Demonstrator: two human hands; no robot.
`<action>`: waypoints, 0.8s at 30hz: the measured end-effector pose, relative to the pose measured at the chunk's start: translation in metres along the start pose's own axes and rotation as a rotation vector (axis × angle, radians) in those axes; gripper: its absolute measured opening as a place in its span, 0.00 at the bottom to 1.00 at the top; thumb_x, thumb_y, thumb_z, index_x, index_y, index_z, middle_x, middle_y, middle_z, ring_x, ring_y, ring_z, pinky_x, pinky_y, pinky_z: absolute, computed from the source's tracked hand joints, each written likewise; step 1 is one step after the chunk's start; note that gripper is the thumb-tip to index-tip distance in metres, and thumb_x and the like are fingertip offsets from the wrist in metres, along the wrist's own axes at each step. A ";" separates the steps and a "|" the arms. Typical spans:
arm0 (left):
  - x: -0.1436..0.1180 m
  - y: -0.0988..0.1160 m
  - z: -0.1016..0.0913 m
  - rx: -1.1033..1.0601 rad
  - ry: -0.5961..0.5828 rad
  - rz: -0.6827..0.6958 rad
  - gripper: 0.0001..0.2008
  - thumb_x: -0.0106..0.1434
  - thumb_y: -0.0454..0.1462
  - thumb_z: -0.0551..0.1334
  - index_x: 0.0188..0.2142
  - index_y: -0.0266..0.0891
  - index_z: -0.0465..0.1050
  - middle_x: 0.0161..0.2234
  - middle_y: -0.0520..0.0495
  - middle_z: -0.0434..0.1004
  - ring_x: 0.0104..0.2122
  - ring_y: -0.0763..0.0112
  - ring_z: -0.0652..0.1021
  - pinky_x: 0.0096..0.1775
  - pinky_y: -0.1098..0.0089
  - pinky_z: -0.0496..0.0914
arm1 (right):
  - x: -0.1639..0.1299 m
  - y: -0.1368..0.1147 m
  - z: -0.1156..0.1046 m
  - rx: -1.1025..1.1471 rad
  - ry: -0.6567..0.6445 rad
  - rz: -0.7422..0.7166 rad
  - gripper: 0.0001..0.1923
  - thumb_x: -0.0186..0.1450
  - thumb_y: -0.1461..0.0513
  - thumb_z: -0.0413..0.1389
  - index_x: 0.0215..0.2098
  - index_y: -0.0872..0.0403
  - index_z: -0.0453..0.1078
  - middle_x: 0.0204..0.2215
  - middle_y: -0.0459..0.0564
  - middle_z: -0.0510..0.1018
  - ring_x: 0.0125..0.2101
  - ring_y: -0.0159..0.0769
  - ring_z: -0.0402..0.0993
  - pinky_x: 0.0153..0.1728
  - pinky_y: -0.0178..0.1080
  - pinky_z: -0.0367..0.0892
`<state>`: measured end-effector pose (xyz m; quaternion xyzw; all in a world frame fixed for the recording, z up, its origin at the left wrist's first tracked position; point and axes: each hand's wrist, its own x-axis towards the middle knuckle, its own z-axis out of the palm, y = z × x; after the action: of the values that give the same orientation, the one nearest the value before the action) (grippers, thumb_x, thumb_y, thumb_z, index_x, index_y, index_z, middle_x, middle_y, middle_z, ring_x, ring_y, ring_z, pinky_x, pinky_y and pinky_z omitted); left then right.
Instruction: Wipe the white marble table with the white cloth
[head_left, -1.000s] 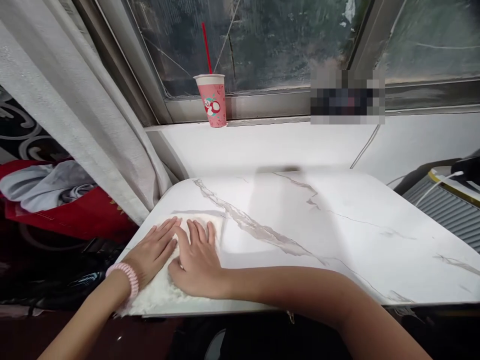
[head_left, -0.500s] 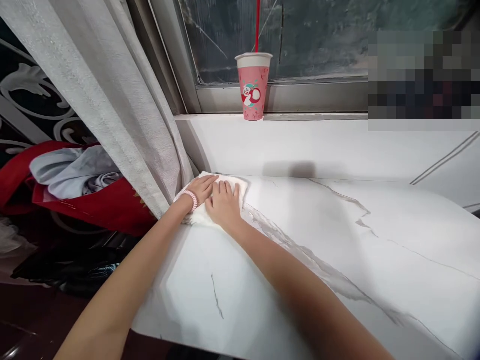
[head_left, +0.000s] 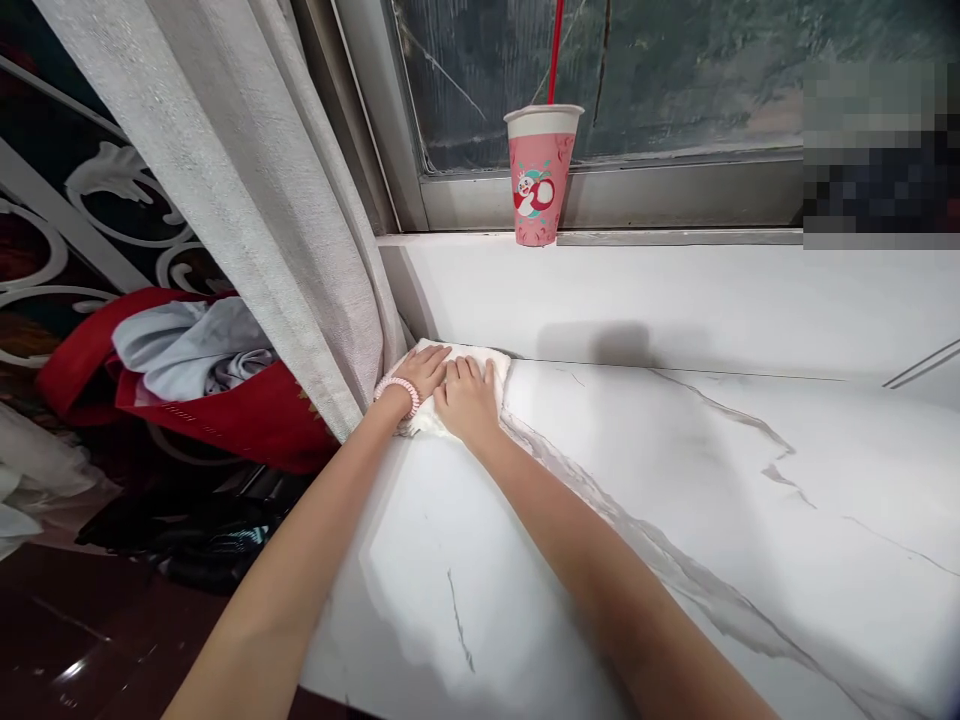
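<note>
A white cloth [head_left: 495, 362] lies flat on the white marble-patterned tabletop [head_left: 420, 540], in its far left corner by the curtain. My left hand [head_left: 423, 372], with a pink beaded band at the wrist, rests on the cloth with fingers stretched out. Right beside it, my right hand [head_left: 470, 398] presses on the same cloth, its fingers spread and pointing away from me. Both palms face down, and neither hand grips the cloth. The cloth's middle is hidden under them.
A pink paper cup [head_left: 537, 190] with a red straw stands on the window ledge. The pale curtain [head_left: 300, 200] hangs at the table's left edge. Further left are a red bag [head_left: 247, 425] holding folded clothes and a black plastic bag [head_left: 187, 540] beneath it.
The whole view has shifted, so the cup, curtain and table appear further right. Both hands stay flat on the cloth in the same corner.
</note>
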<state>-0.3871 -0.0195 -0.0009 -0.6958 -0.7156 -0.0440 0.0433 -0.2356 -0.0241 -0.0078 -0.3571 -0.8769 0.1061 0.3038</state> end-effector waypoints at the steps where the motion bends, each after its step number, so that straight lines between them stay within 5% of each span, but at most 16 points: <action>1: -0.006 0.003 0.000 0.015 -0.010 -0.013 0.26 0.70 0.36 0.42 0.64 0.34 0.59 0.65 0.36 0.61 0.66 0.56 0.60 0.64 0.47 0.53 | -0.004 -0.001 -0.001 0.002 -0.006 -0.007 0.21 0.69 0.63 0.46 0.57 0.66 0.65 0.58 0.65 0.69 0.62 0.52 0.57 0.65 0.59 0.41; 9: -0.067 0.015 -0.001 0.055 0.001 -0.023 0.27 0.69 0.36 0.43 0.66 0.35 0.56 0.66 0.35 0.59 0.66 0.54 0.60 0.63 0.45 0.54 | -0.050 -0.023 -0.019 0.006 -0.029 -0.074 0.19 0.69 0.62 0.47 0.55 0.64 0.65 0.56 0.64 0.71 0.60 0.51 0.59 0.65 0.60 0.42; 19: -0.184 0.046 -0.011 0.114 0.059 -0.099 0.29 0.68 0.37 0.39 0.65 0.30 0.58 0.65 0.33 0.61 0.65 0.53 0.61 0.63 0.46 0.54 | -0.133 -0.061 -0.048 0.054 -0.117 -0.255 0.26 0.70 0.58 0.46 0.60 0.68 0.61 0.60 0.68 0.65 0.63 0.56 0.55 0.65 0.63 0.42; 24: -0.236 0.062 -0.006 0.121 0.124 -0.127 0.29 0.69 0.38 0.39 0.66 0.35 0.57 0.65 0.37 0.62 0.64 0.55 0.63 0.63 0.48 0.57 | -0.169 -0.071 -0.070 0.090 -0.171 -0.332 0.30 0.70 0.58 0.46 0.62 0.72 0.59 0.62 0.72 0.63 0.64 0.61 0.54 0.65 0.66 0.42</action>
<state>-0.3185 -0.2521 -0.0239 -0.6410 -0.7556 -0.0462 0.1268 -0.1386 -0.1944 -0.0012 -0.1833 -0.9407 0.1234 0.2573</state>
